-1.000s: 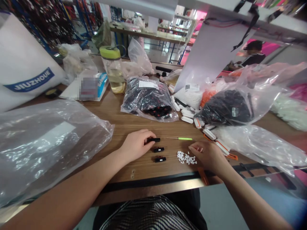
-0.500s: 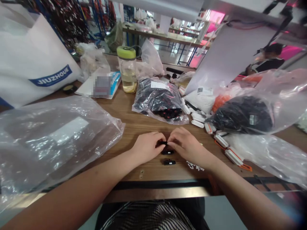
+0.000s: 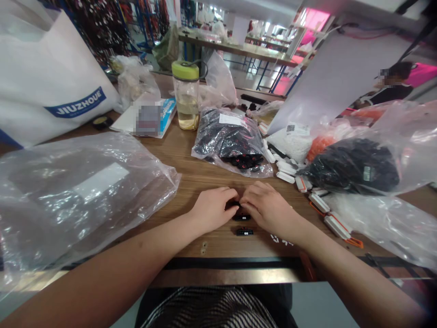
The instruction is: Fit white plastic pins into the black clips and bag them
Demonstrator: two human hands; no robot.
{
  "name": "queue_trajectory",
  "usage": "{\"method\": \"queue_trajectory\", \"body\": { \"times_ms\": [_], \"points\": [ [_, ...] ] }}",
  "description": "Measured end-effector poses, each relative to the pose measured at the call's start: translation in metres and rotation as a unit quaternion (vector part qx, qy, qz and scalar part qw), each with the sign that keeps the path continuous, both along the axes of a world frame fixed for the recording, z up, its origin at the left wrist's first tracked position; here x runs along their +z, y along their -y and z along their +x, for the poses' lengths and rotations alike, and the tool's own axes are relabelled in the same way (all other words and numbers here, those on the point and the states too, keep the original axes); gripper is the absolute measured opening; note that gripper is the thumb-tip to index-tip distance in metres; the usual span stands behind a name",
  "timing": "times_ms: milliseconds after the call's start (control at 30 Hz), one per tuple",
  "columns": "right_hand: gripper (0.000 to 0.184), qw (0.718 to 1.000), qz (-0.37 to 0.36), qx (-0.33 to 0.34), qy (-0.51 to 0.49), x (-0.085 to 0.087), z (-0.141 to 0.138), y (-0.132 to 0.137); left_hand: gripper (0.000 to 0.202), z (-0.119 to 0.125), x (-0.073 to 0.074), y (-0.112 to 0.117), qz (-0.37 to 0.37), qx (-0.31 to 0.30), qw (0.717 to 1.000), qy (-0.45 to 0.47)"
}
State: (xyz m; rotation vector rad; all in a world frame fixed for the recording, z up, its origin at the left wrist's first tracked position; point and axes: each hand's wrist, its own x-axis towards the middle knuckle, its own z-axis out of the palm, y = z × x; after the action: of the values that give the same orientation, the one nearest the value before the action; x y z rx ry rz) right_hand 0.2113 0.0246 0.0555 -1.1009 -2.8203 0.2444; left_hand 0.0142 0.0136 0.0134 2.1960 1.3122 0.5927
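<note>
My left hand is closed, thumb and fingers pinching a small black plastic connector just above the table. From the other side my right hand has its fingers bent and pressed together at the same connector, most of which the fingers hide. Whether the right fingertips also hold a tiny part cannot be seen. Just below the hands lies one black connector with two white dots, and nearer the table edge a second one like it. Small white pieces are scattered beside my right wrist.
Across the wooden table stands a clear bag of black parts, with a green-lidded bottle behind it. A large clear bag covers the left side. White strips with orange and another bag of black parts lie to the right.
The view has shifted slightly, so things sit a little further right. Both hands stay together at the black connector, with the left fingers and thumb slightly further apart.
</note>
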Motion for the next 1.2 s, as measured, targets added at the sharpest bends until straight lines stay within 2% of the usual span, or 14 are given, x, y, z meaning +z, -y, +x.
{"method": "queue_trajectory", "body": {
  "times_ms": [100,300,400,467,533,600,667,800,1033,1133,1200],
  "points": [
    [0.023,1.0,0.0,0.001,-0.021,0.0,0.006,0.003,0.011,0.0,-0.001,0.0,-0.001,0.002,1.0,0.006],
    [0.026,0.999,0.033,-0.004,0.001,-0.001,0.002,0.01,0.012,-0.001,-0.002,0.0,-0.008,0.002,1.0,0.013],
    [0.024,0.998,0.005,-0.005,-0.057,0.0,0.009,0.009,0.012,-0.001,-0.001,0.001,-0.013,0.002,1.0,0.013],
    [0.023,0.991,-0.02,-0.047,-0.12,0.003,0.026,0.011,0.012,-0.002,-0.001,0.001,-0.016,0.007,1.0,0.01],
    [0.023,0.981,-0.043,-0.132,-0.138,0.005,0.051,0.015,0.012,-0.002,-0.002,0.001,-0.019,0.011,1.0,0.007],
    [0.021,0.969,-0.077,-0.22,-0.084,0.006,0.077,0.023,0.011,-0.002,-0.002,0.0,-0.021,0.014,1.0,0.007],
    [0.019,0.958,-0.109,-0.263,-0.044,0.005,0.097,0.032,0.011,-0.001,-0.003,0.0,-0.022,0.015,1.0,0.007],
    [0.02,0.959,-0.143,-0.245,-0.027,-0.003,0.109,0.046,0.011,-0.001,-0.003,0.0,-0.014,0.013,1.0,0.009],
    [0.028,0.987,-0.02,-0.158,0.028,-0.017,0.102,0.047,0.01,-0.002,-0.004,-0.001,-0.007,0.004,1.0,0.011],
    [0.025,0.991,-0.009,-0.132,0.016,-0.017,0.107,0.046,0.01,-0.003,-0.004,-0.002,-0.004,0.002,1.0,0.01],
    [0.022,0.989,-0.017,-0.146,-0.005,-0.017,0.113,0.047,0.01,-0.003,-0.005,-0.002,-0.006,0.003,1.0,0.011]
  ]
}}
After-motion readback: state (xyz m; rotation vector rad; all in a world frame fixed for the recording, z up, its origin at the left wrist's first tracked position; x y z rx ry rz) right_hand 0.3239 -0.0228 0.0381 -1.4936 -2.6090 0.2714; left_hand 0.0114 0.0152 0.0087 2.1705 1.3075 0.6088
